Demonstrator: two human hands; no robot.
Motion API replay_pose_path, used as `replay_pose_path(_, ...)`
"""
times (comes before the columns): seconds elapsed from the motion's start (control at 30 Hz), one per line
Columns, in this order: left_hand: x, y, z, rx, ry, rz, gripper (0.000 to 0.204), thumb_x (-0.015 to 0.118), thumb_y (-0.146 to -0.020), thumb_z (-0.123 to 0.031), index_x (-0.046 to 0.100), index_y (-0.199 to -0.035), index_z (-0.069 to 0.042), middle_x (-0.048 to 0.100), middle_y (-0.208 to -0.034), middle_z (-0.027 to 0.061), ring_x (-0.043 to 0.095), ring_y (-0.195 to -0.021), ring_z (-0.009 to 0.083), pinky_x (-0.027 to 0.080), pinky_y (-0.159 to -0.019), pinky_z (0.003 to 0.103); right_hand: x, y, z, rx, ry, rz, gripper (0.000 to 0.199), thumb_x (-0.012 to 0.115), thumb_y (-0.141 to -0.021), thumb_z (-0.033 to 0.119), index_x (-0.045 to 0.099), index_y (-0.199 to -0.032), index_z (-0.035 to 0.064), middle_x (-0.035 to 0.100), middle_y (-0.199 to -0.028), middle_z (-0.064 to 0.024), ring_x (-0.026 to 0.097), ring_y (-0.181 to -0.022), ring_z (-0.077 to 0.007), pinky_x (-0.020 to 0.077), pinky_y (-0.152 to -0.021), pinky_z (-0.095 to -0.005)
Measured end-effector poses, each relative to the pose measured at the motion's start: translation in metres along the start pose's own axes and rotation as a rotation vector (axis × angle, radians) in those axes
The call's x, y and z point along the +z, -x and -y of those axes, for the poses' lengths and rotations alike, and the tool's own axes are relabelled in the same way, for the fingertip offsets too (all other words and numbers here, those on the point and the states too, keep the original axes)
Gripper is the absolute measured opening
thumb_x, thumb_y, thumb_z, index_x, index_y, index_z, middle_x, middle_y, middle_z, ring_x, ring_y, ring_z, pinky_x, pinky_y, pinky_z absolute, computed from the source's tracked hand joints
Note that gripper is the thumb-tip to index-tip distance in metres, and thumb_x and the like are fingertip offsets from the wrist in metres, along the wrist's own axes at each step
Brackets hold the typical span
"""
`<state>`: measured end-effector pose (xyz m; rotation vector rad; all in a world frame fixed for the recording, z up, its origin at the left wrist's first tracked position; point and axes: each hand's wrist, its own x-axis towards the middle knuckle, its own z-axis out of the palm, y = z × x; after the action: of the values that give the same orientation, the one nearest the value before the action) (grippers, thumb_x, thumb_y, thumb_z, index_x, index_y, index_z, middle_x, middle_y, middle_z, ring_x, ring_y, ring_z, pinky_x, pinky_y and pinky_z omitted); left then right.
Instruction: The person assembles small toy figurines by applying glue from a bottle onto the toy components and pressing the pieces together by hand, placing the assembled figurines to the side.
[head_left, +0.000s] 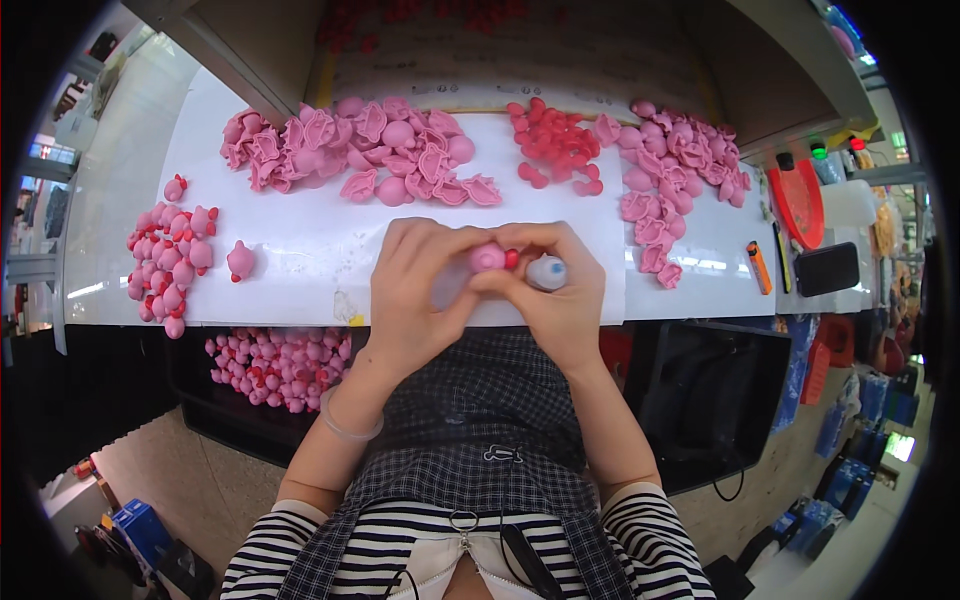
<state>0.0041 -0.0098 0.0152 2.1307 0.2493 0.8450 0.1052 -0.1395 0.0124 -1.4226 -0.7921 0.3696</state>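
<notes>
Beyond our grip, at the far side, stands a large open-fronted hood point(800, 60). Under and around our grip we have the white table point(310, 235). Nearer our body than the grip, our checked apron point(480, 430) hangs between two dark trays: the right tray point(705, 395) lies below and right of the grip, while the left tray point(230, 440) lies below and left, bearing many pink figures point(280, 368) with red parts.

Farther off than the grip and to its left we see a wide heap of pink shells point(330, 150); a second heap point(665, 185) runs down to its right. Well left of the grip lies a cluster of figures point(172, 262). Between the two heaps, just right of straight ahead, is a pile of red bits point(550, 140).

Our left hand point(420, 275) curls round from the left, thumb and fingers pinching a small pink figure. Our right hand point(560, 300) closes in opposite, holding a bottle point(547, 272) within its curled fingers; we cannot tell how firmly its fingertips press the figure.

Far right of the grip are a red dish point(795, 205), a black phone point(828, 270) and an orange cutter point(760, 268). To the left, a lone figure point(240, 261) lies apart from the cluster.

The small pink figure point(487, 258) sits between our two hands, just left of the bottle, its red end point(512, 259) toward the right hand.
</notes>
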Motion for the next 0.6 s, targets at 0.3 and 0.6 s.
replay_pose_path(0.3,-0.001,0.003,0.009,-0.026,0.053,0.026,0.035,0.078,-0.069,0.002,0.067,-0.101,-0.003,0.064,-0.099,0.0101,0.059,-0.094,0.0253,0.047,-0.086,0.034,-0.004,-0.003,0.004,0.095,-0.032,0.075,0.048,0.08,-0.076,-0.005,0.046,-0.109,0.0029,0.068,-0.106,-0.0118,0.054,-0.072,-0.0047,0.046,-0.066,-0.0179)
replay_pose_path(0.6,-0.003,0.005,0.011,-0.064,0.061,0.071,0.034,0.08,-0.069,0.0,0.067,-0.101,-0.002,0.062,-0.098,0.0092,0.058,-0.096,0.0229,0.047,-0.087,0.032,0.004,-0.001,0.002,0.162,-0.117,0.02,0.046,0.074,-0.076,-0.009,0.045,-0.109,0.0043,0.066,-0.11,-0.0125,0.054,-0.073,-0.0036,0.0454,-0.066,-0.0168)
